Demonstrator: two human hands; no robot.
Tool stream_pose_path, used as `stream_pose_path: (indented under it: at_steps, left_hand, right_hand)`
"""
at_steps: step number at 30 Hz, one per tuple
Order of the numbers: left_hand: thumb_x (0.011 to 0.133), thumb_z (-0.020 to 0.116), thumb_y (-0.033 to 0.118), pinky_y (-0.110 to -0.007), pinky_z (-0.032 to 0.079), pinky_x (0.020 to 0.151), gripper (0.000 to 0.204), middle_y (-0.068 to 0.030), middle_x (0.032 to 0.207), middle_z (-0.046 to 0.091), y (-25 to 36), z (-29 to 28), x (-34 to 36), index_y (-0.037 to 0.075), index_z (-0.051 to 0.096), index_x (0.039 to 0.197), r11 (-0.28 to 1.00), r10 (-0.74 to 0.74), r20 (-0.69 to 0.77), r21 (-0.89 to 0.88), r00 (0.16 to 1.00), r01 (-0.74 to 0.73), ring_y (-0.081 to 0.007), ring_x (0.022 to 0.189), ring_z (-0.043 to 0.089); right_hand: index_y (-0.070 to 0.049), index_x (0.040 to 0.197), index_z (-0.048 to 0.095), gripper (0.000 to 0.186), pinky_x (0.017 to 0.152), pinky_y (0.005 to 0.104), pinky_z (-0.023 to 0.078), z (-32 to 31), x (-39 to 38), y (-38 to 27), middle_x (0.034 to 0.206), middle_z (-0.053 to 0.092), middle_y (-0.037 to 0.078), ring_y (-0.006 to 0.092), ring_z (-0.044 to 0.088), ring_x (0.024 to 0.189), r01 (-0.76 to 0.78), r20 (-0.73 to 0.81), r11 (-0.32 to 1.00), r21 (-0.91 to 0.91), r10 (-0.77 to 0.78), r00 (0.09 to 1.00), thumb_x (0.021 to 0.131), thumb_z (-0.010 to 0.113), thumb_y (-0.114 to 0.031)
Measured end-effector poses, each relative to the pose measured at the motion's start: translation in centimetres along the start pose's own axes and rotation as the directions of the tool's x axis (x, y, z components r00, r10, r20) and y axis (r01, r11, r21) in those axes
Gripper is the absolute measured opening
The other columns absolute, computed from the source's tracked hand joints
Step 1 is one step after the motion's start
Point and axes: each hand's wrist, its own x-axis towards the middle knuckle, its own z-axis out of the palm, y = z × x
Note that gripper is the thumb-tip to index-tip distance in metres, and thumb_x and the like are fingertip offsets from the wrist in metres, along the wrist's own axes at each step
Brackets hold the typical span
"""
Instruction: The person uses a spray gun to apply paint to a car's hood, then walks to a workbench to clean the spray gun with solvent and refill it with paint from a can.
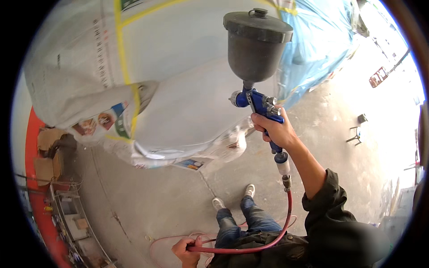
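Overhead, a worker's right hand (277, 130) is wrapped firmly around the grip of a blue spray gun (264, 107), raised right of center in front of a pale panel (192, 105), its silver nozzle (234, 98) turned to the left; whether a finger presses the trigger cannot be told from this angle. A dark, lidded cup (254, 51) stands on top of the gun, tilted slightly, while a whitish filter (283, 167) and a metal fitting (286, 182) hang below the grip, joined to a red hose (289, 212). The hose curves down across the worker's body to the left hand (185, 251), which is closed around it low in the view, near the waist; more of the line lies in loops on the gray concrete floor (165, 192). Yellow tape (119, 49) edges the panel, with printed whitish sheeting (67, 71) draped at left and below, and blue plastic film (313, 44) hanging at right. The worker, in a dark rolled sleeve (328, 205), jeans (260, 218) and light shoes (250, 190), stands below the panel's lower edge. A shelved rack (73, 219) and cardboard boxes (44, 169) line the left side, and a small stool (355, 135) sits well apart at right.
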Motion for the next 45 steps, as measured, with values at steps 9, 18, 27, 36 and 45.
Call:
stream_pose_path:
  at_steps: [9, 18, 27, 36, 45]
  left_hand:
    - [0.065, 0.08, 0.005, -0.028, 0.035, 0.044, 0.027, -0.0049, 0.051, 0.05, 4.3, 5.8, 1.7, 0.005, 0.054, 0.064, 1.0, 0.025, 0.048, 0.01, 0.999, -0.025, -0.0139, 0.045, 0.044]
    - [0.066, 0.081, 0.005, -0.028, 0.036, 0.046, 0.027, -0.0048, 0.054, 0.051, 4.9, 7.8, 1.6, 0.005, 0.054, 0.065, 1.0, 0.014, 0.026, -0.001, 1.0, -0.014, -0.0138, 0.046, 0.046]
    - [0.068, 0.081, 0.005, -0.026, 0.038, 0.044, 0.026, -0.0046, 0.053, 0.053, 5.6, 5.8, 2.5, 0.005, 0.056, 0.065, 0.999, 0.037, 0.002, -0.039, 0.999, -0.037, -0.0127, 0.045, 0.049]
    - [0.067, 0.081, 0.003, -0.026, 0.034, 0.043, 0.027, -0.0041, 0.053, 0.053, 3.3, 1.6, 1.2, 0.005, 0.055, 0.065, 1.0, 0.019, -0.051, -0.016, 0.999, -0.019, -0.0121, 0.045, 0.046]
    - [0.068, 0.081, 0.005, -0.027, 0.036, 0.044, 0.026, -0.0056, 0.053, 0.055, 1.6, -0.5, 0.5, 0.006, 0.055, 0.065, 0.999, 0.046, -0.064, 0.021, 0.997, -0.045, -0.0134, 0.045, 0.048]
  right_hand:
    - [-0.008, 0.081, 0.053, 0.021, 0.043, 0.0225, 0.034, -10.6, 1.8, 0.6, 0.062, 0.049, -0.003, 0.0058, 0.042, 0.051, 0.0, -0.114, 1.0, -0.02, -0.002, 0.993, 0.089, 0.066, -0.022]
    - [-0.006, 0.09, 0.054, 0.021, 0.044, 0.0232, 0.035, -15.2, 3.2, 0.2, 0.067, 0.049, -0.001, 0.0066, 0.044, 0.055, 0.001, -0.313, 1.0, -0.019, -0.007, 0.95, 0.088, 0.068, -0.022]
    - [-0.008, 0.092, 0.054, 0.019, 0.045, 0.023, 0.035, -10.0, 2.0, -1.0, 0.068, 0.05, -0.002, 0.0059, 0.044, 0.055, 0.01, -0.112, 1.0, -0.01, -0.011, 0.994, 0.089, 0.066, -0.023]
    - [-0.006, 0.083, 0.055, 0.022, 0.045, 0.0232, 0.037, -0.8, 0.8, -2.2, 0.066, 0.048, -0.003, 0.0055, 0.043, 0.055, 0.008, 0.105, 1.0, 0.022, -0.01, 0.994, 0.089, 0.067, -0.024]
    - [-0.006, 0.082, 0.058, 0.022, 0.045, 0.0227, 0.038, 4.1, -0.3, -4.1, 0.066, 0.052, -0.001, 0.0062, 0.045, 0.053, 0.033, 0.283, 0.997, 0.07, -0.052, 0.958, 0.088, 0.069, -0.024]
